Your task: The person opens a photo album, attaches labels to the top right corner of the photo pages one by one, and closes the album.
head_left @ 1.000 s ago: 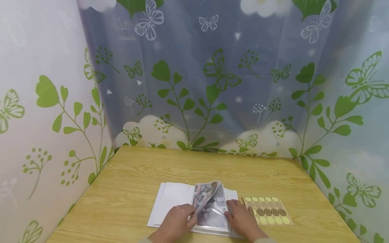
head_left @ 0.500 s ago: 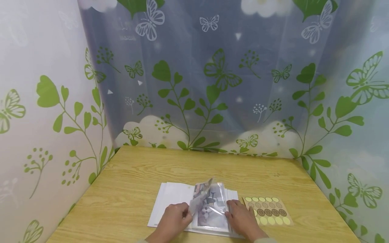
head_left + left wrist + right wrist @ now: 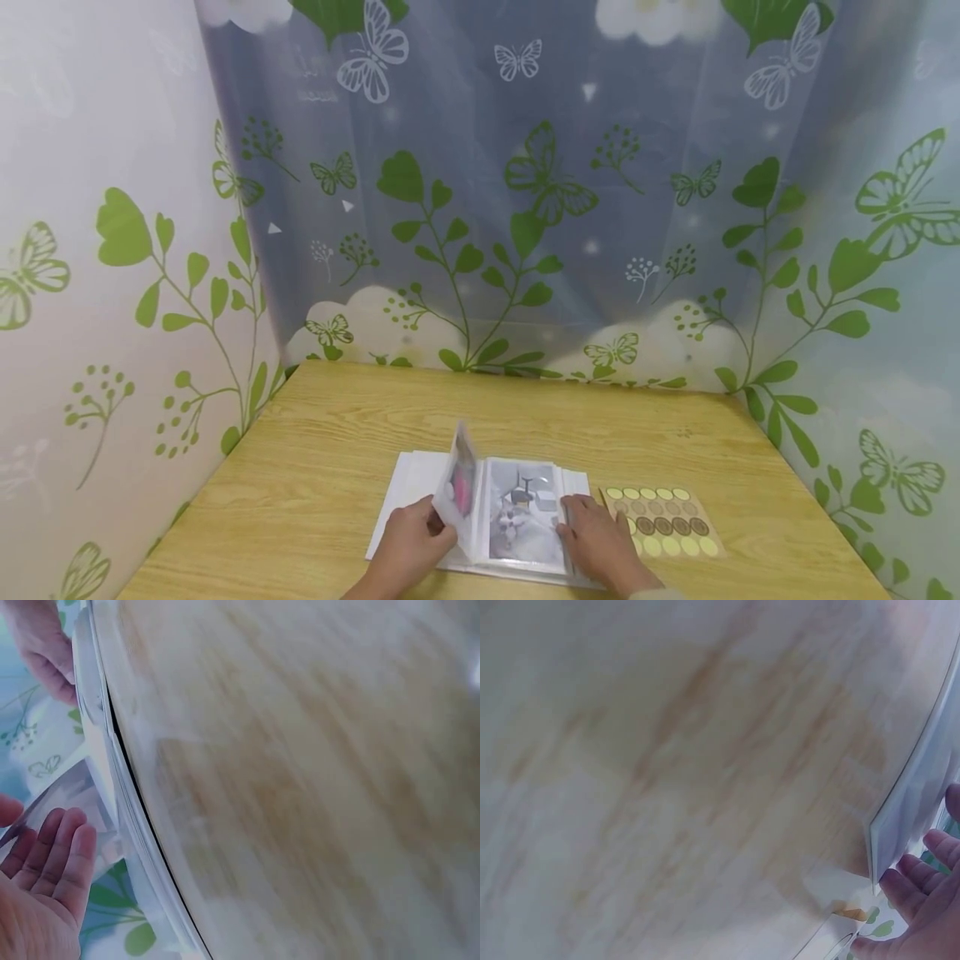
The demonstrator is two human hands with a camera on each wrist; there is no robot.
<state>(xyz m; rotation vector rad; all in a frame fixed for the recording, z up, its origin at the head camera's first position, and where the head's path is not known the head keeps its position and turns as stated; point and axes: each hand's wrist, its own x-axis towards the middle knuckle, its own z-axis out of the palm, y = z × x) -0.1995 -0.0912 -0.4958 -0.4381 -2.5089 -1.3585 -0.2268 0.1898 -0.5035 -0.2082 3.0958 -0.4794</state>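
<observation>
A white photo album (image 3: 415,479) lies spread on the wooden table. My left hand (image 3: 415,533) pinches a clear-sleeved album page (image 3: 463,479) between thumb and fingers. That page stands nearly upright at the middle of the album, a pink patch showing on its face. To its right a greyish photo (image 3: 522,517) lies flat in its sleeve. My right hand (image 3: 596,533) rests on the album's right edge with fingers extended. In the left wrist view, the page (image 3: 79,799) runs behind my left fingers. The right wrist view has my right fingertips (image 3: 901,889) at the album's edge.
A tan sheet of round stickers (image 3: 667,518), in yellow and brown rows, lies just right of the album, partly behind my right hand. The wooden table (image 3: 480,400) reaches back to a curtain (image 3: 480,275) printed with butterflies and leaves, which also encloses both sides.
My left hand has moved left, swinging the page from a rightward lean to nearly upright. The flat photo beneath is now fully uncovered. My right hand has stayed in place.
</observation>
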